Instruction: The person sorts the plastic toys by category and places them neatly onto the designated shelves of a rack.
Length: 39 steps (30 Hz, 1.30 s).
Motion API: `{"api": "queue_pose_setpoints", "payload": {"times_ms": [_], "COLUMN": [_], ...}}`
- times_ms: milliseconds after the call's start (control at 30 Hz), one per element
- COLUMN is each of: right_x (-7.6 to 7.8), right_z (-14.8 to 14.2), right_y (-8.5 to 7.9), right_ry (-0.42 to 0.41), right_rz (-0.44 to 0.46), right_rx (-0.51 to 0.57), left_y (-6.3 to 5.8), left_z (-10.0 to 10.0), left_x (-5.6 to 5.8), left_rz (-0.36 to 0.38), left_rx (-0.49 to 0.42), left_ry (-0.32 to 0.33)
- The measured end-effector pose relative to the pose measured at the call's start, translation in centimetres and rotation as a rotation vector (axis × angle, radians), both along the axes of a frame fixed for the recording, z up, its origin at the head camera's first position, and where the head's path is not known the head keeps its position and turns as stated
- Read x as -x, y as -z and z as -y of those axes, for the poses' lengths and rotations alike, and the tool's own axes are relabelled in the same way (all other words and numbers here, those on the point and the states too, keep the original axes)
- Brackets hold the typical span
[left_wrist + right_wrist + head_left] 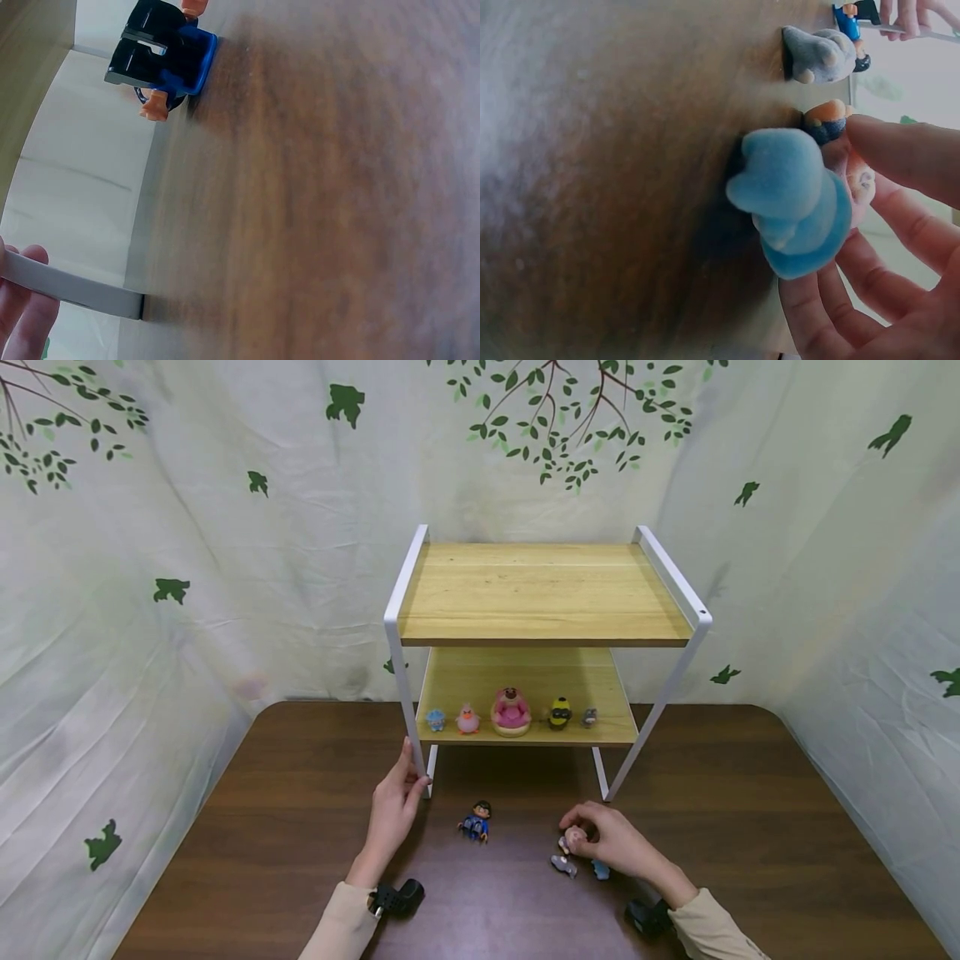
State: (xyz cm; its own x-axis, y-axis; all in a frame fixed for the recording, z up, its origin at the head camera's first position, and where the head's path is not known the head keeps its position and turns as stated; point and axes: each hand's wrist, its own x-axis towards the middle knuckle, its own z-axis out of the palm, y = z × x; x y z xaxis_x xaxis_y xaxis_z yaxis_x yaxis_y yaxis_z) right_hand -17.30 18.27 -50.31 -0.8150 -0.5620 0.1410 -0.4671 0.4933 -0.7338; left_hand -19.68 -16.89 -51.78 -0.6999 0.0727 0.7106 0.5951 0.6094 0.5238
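Pink figurine [575, 837] pinched in my right hand [617, 842], down at brown table [262, 827], grey figurine [563, 865] and blue figurine [601, 870] just beside; my left hand [393, 800] grips white shelf leg [403, 693]

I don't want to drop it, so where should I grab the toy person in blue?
I'd pinch the toy person by its black legs, coming from above: it seems to lie on its back, with the legs sticking up off the table.

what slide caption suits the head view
Left hand gripping a white shelf leg, right hand holding a pinkish figurine, five toys on the lower shelf.
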Motion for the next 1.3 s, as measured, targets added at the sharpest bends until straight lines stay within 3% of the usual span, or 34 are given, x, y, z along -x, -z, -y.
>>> {"api": "queue_pose_setpoints", "payload": {"times_ms": [400, 667, 933, 1300], "right_x": [0.1, 0.0, -0.1, -0.3], "right_z": [0.3, 0.6, 1.1, 1.9], "right_y": [-0.4, -1.3, -2.2, -4.0], "right_ry": [0.019, 0.014, 0.001, 0.008], "right_rz": [0.003, -0.025, -0.129, -0.110], "right_rx": [-0.028, 0.042, 0.105, 0.156], "left_y": [-0.1, -0.1, -0.2, -0.2], "left_z": [0.0, 0.0, 0.0, -0.1], "left_x": [0.0, -0.2, -0.2, -0.2], "left_rz": [0.002, 0.014, 0.030, 0.034], "left_rx": [-0.006, -0.010, -0.017, -0.018], "left_ry": [0.007, 0.010, 0.012, 0.011]}}
